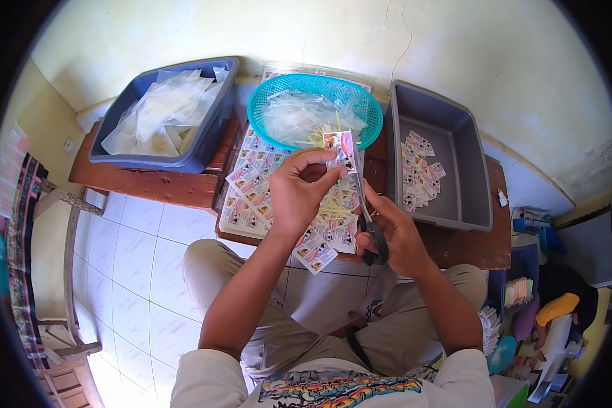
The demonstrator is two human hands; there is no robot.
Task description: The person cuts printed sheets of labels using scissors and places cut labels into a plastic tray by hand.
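Note:
Between its thumb and fingers, my left hand [302, 187] pinches a small printed label [341, 151] upright above the table. My right hand [398, 238] grips black-handled scissors [377, 245], whose blades lie along the label's right edge. Beneath both hands are printed label sheets [251, 204], some loose on top of the stack, with thin yellowish strips among them. Just behind the label stands a turquoise basket [262, 102] holding clear plastic pieces [299, 115]. To the right, a grey bin [462, 163] holds a pile of cut labels [420, 173].
A blue-grey bin [211, 129] with translucent plastic bags [170, 102] stands on the wooden bench [149, 183] at the left. A pale wall rises behind the brown table [462, 248]. Another person [564, 306] in dark and yellow clothing is at the lower right, near more containers.

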